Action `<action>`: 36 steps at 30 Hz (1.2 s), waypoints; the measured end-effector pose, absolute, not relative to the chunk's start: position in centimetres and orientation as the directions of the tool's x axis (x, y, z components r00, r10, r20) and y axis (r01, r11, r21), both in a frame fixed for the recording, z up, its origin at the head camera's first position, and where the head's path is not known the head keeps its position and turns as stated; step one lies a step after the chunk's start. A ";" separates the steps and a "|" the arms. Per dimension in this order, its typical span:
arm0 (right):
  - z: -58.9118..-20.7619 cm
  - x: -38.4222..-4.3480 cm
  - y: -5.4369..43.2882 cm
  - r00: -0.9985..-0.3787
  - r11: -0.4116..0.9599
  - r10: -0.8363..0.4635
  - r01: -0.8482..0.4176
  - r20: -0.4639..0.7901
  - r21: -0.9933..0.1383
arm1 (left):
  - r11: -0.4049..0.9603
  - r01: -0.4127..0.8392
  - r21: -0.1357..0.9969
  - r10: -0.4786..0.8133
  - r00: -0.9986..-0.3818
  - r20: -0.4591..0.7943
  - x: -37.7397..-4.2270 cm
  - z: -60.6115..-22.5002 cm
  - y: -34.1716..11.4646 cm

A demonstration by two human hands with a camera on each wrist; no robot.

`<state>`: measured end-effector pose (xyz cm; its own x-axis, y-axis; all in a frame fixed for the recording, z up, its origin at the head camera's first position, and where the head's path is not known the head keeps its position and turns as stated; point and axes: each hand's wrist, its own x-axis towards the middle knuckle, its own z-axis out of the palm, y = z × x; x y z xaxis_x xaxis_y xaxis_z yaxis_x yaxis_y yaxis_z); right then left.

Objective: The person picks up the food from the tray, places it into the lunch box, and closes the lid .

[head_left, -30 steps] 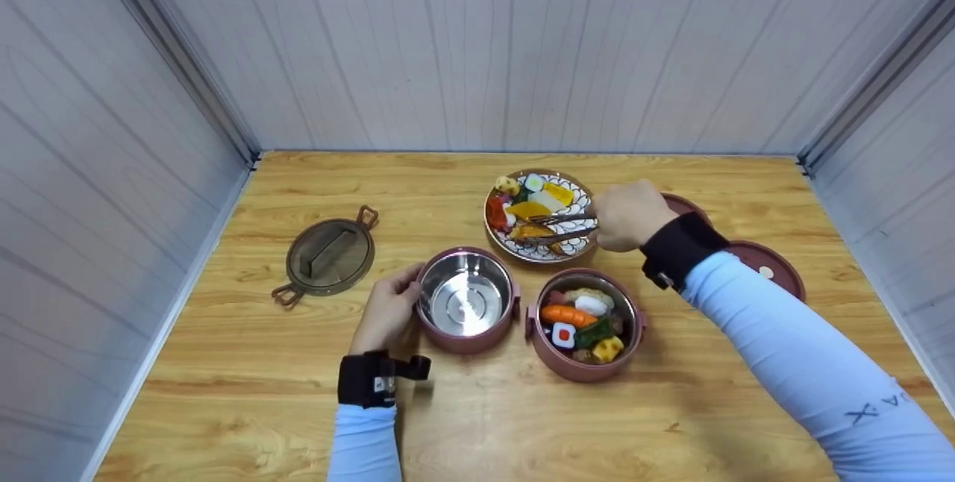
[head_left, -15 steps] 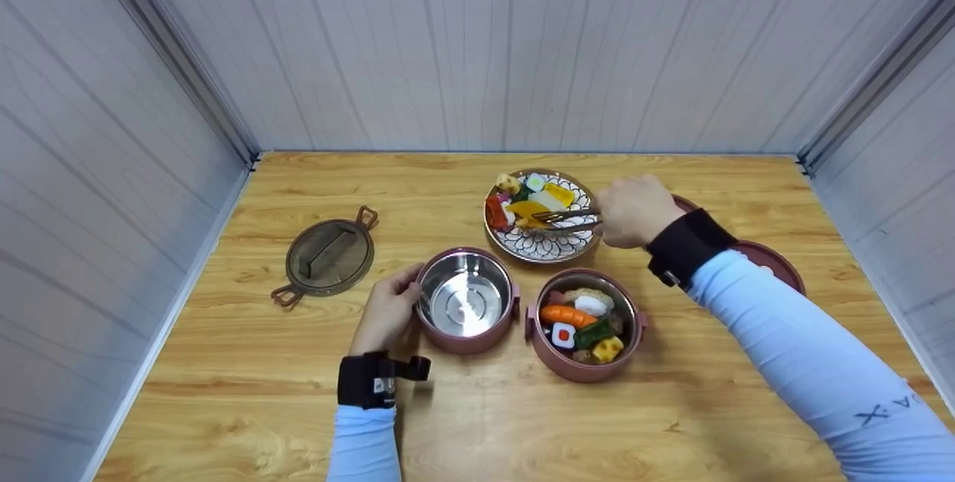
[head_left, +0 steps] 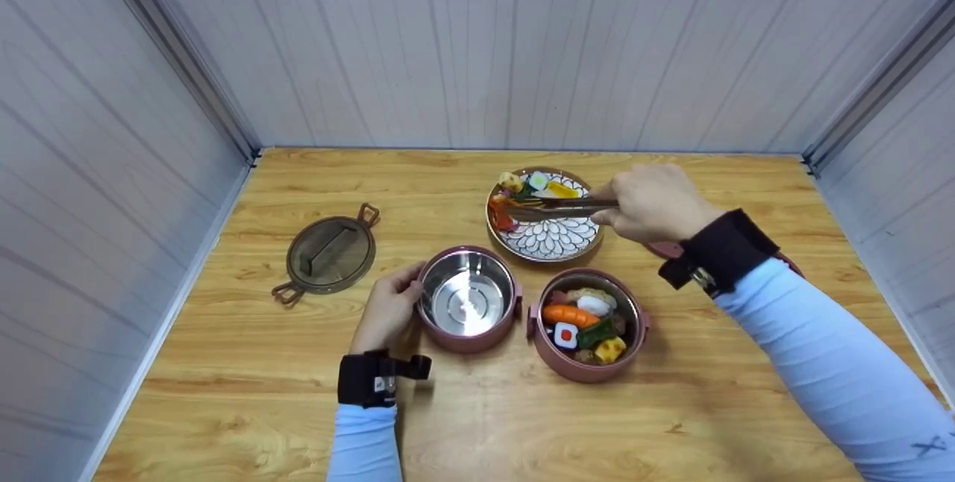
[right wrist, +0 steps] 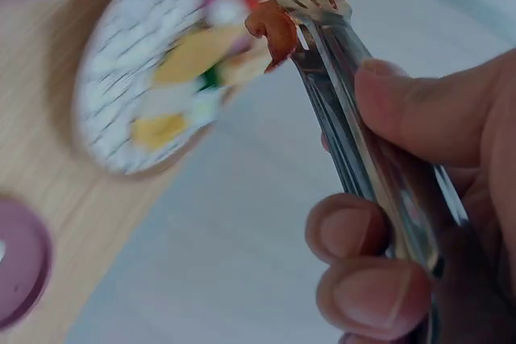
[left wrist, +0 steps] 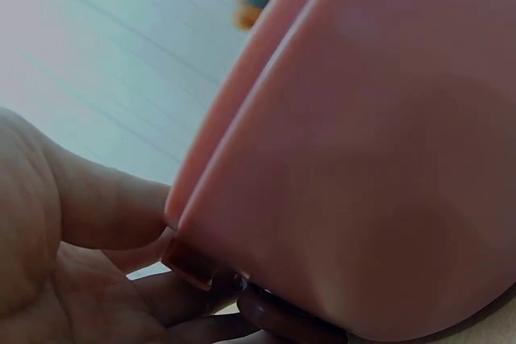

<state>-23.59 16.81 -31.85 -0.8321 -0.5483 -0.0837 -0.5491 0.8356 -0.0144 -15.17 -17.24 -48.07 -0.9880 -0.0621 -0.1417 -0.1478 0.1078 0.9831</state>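
My right hand (head_left: 656, 202) grips metal tongs (right wrist: 379, 167) over the patterned plate (head_left: 552, 243). The tongs' tips pinch a small orange-brown toy food piece (right wrist: 274, 34), seen raised above the plate in the right wrist view. Other toy foods, among them a yellow strip (head_left: 562, 190) and a red piece (head_left: 501, 215), lie along the plate's far and left sides. My left hand (head_left: 392, 307) holds the left side of a pink bowl (head_left: 466, 342), thumb at the rim and fingers at a side clasp (left wrist: 189, 262). Inside, the bowl's steel lining is bare.
A second pink bowl (head_left: 582, 371) filled with toy foods stands right of the first. A dark lid (head_left: 339, 262) with two loop handles lies at the left. Pinkish round lids (right wrist: 20, 263) rest at the right, partly behind my right forearm.
The tongs have closed on an orange piece and risen from the plate, tips now more to the upper left. My right hand has shifted up and right. The left hand keeps its place.
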 end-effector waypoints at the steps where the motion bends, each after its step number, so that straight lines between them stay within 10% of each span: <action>1: -31.6 -23.0 16.5 -0.826 0.829 -0.560 -0.559 -0.072 -0.030 | 0.096 -0.151 0.984 -0.060 -0.988 -0.145 -15.1 -48.0 -17.3; 20: -37.9 -16.1 9.3 -0.585 0.586 -0.802 -0.732 0.120 0.348 | 0.033 -0.156 0.987 -0.034 -0.987 -0.155 -14.9 -47.7 -16.9; 36: -36.9 -15.8 9.5 -0.653 0.654 -0.752 -0.719 0.095 0.235 | 0.035 -0.170 0.985 -0.034 -0.985 -0.169 -14.3 -47.7 -17.3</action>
<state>-15.76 9.50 -36.89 -0.6526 -0.7517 0.0951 -0.7191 0.6541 0.2346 -14.32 -17.33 -47.73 -0.9851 -0.0336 -0.1688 -0.1700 0.0354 0.9848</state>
